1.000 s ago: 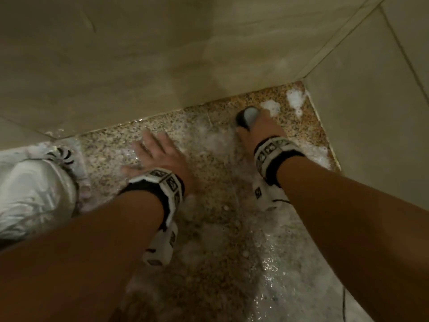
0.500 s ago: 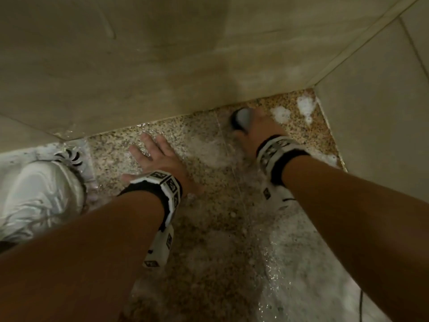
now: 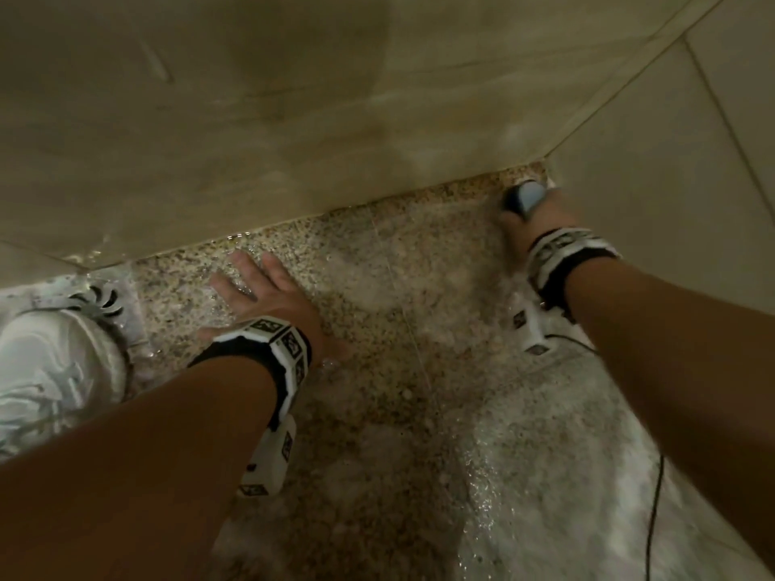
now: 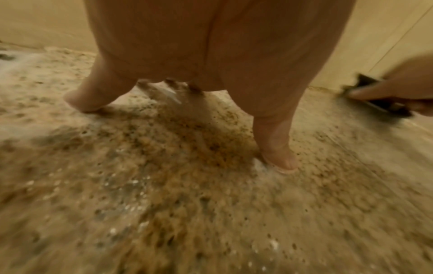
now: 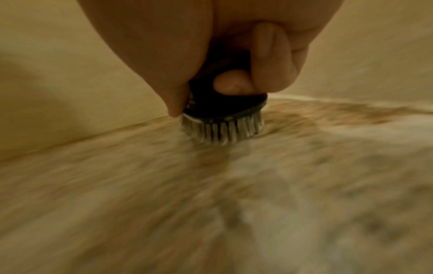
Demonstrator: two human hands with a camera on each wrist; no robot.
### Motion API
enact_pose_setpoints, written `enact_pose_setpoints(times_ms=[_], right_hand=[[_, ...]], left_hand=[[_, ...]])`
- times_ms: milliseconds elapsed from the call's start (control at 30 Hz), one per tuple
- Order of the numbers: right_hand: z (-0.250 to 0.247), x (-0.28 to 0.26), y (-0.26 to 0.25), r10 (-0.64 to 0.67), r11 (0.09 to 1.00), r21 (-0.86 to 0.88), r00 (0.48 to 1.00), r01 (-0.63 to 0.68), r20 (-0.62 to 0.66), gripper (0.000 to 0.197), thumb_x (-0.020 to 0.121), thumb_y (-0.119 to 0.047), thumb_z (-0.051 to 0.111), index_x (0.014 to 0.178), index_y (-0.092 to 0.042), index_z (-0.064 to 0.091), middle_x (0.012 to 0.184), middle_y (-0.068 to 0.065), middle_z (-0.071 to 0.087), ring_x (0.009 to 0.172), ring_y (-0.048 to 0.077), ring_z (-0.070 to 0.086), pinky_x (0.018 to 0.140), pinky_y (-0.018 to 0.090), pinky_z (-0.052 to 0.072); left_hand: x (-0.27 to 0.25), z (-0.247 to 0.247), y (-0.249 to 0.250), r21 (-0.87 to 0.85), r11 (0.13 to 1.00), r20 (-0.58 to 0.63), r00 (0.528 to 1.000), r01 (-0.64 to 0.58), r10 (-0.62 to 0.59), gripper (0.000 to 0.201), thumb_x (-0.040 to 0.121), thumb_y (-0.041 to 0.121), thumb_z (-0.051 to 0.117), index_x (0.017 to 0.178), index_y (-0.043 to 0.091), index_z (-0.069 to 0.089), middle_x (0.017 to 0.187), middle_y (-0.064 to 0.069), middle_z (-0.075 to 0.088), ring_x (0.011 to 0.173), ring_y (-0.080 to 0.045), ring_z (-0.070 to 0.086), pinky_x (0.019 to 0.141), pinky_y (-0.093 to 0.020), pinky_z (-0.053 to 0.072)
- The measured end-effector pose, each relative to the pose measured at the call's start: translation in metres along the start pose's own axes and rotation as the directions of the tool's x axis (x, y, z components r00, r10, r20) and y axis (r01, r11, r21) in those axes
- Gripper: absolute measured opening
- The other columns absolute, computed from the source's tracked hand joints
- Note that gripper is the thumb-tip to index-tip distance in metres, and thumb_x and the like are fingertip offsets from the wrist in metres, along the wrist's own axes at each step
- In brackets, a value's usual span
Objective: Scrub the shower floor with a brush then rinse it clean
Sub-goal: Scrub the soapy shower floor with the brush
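In the head view, the right hand is reaching to about 1 o'clock, into the far corner where the two beige tiled walls are meeting, and it is clamping its fingers round a small round scrubbing brush with a dark body and a pale grey top. The brush is sitting on the wet, speckled brown granite shower floor, just beside both walls. The left hand is lying flat on that floor at about 10 o'clock, fingers straight and spread, holding nothing. White soapy foam is spreading over the floor at 5 o'clock. A round metal drain cover with curved slots is showing at 9 o'clock, with a crumpled white cloth-like thing partly lying over it

In the left wrist view, the left hand is pressing its spread fingertips onto the floor, while at 2 o'clock the brush is appearing blurred in the other hand's grip

In the right wrist view, the right hand is wrapping its curled fingers round the brush, whose pale bristles are standing against the floor at the foot of the wall
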State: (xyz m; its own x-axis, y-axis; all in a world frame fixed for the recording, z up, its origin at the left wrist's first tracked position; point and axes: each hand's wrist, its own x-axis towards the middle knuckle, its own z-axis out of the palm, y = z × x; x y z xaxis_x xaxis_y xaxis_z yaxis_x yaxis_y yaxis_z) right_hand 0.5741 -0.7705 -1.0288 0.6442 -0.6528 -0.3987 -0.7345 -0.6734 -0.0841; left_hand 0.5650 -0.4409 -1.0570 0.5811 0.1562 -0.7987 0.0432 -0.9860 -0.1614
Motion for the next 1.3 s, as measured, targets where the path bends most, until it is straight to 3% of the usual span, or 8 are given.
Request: enact_pose_setpoints(times_ms=[100,200,400,700,800,1000,1167,1300], right_hand=[[-0.010,0.015,0.021,0.088,0.996,0.014,0.996,-0.088,-0.030,0.075,0.098,-0.045,0.057,0.154,-0.002,0.031,0.150,0.021,0.046,0.129,0.043,0.052,0.091,0.044,0.044],[-0.003,-0.008,-0.015,-0.091,0.992,0.080,0.994,0.095,-0.058,0.053,0.097,-0.036,0.059,0.142,-0.010,0.050,0.141,0.016,0.054,0.126,0.038,0.055,0.097,0.038,0.044],[0.036,-0.054,-0.066,-0.332,0.942,0.012,0.921,0.337,0.203,0.071,0.095,-0.045,0.066,0.149,-0.014,0.032,0.139,0.015,0.056,0.117,0.037,0.060,0.091,0.042,0.053],[0.003,-0.047,-0.071,-0.510,0.819,-0.174,0.833,0.547,0.215,0.082,0.090,-0.049,0.070,0.156,-0.024,0.026,0.144,0.015,0.048,0.126,0.039,0.052,0.100,0.045,0.048],[0.008,-0.048,-0.085,-0.481,0.845,-0.138,0.846,0.517,0.230,0.090,0.088,-0.066,0.064,0.158,-0.025,0.024,0.152,0.011,0.042,0.132,0.036,0.048,0.105,0.046,0.046],[-0.005,-0.018,-0.056,-0.378,0.921,-0.037,0.914,0.387,0.148,0.079,0.094,-0.060,0.061,0.157,-0.020,0.032,0.155,0.012,0.044,0.135,0.036,0.048,0.107,0.042,0.043],[-0.020,0.010,-0.033,-0.013,0.983,0.183,0.999,0.008,0.030,0.071,0.091,-0.061,0.062,0.142,-0.012,0.051,0.139,0.010,0.058,0.115,0.035,0.059,0.088,0.040,0.048],[0.015,-0.026,-0.079,-0.162,0.975,0.170,0.983,0.145,0.090,0.050,0.099,-0.049,0.056,0.129,-0.010,0.056,0.118,0.005,0.061,0.090,0.030,0.059,0.070,0.028,0.043]], left_hand=[[-0.006,-0.007,0.006,0.026,0.999,0.008,1.000,0.021,-0.021,0.177,0.040,0.093,0.072,0.149,0.002,-0.035,0.155,-0.032,-0.035,0.145,-0.058,-0.019,0.116,-0.072,0.018],[-0.008,-0.012,0.011,0.058,0.998,0.013,0.999,0.039,-0.040,0.177,0.040,0.094,0.070,0.150,-0.002,-0.031,0.155,-0.036,-0.030,0.145,-0.059,-0.016,0.116,-0.073,0.014],[-0.018,-0.014,0.008,0.067,0.998,-0.007,1.000,0.017,-0.016,0.168,0.051,0.094,0.067,0.149,-0.003,-0.030,0.155,-0.037,-0.029,0.145,-0.060,-0.015,0.117,-0.071,0.012],[-0.019,-0.014,0.007,0.059,0.998,-0.009,1.000,0.027,-0.026,0.170,0.049,0.091,0.070,0.150,0.000,-0.031,0.155,-0.034,-0.032,0.146,-0.059,-0.013,0.115,-0.071,0.021],[-0.012,-0.011,0.007,0.035,0.999,-0.001,0.999,0.041,-0.041,0.174,0.043,0.093,0.071,0.149,0.001,-0.032,0.154,-0.034,-0.034,0.146,-0.059,-0.016,0.115,-0.072,0.020],[-0.003,-0.005,0.005,0.029,0.999,-0.002,1.000,0.023,-0.023,0.177,0.040,0.094,0.070,0.148,0.000,-0.034,0.153,-0.033,-0.037,0.144,-0.059,-0.021,0.115,-0.074,0.016],[-0.007,-0.010,0.011,0.044,0.998,0.014,0.999,0.046,-0.046,0.176,0.041,0.093,0.071,0.148,-0.003,-0.032,0.154,-0.037,-0.033,0.144,-0.061,-0.017,0.115,-0.074,0.017],[-0.012,-0.015,0.013,0.014,0.998,0.026,0.998,0.065,-0.065,0.174,0.046,0.086,0.077,0.149,-0.001,-0.032,0.155,-0.034,-0.033,0.144,-0.061,-0.016,0.115,-0.073,0.018]])
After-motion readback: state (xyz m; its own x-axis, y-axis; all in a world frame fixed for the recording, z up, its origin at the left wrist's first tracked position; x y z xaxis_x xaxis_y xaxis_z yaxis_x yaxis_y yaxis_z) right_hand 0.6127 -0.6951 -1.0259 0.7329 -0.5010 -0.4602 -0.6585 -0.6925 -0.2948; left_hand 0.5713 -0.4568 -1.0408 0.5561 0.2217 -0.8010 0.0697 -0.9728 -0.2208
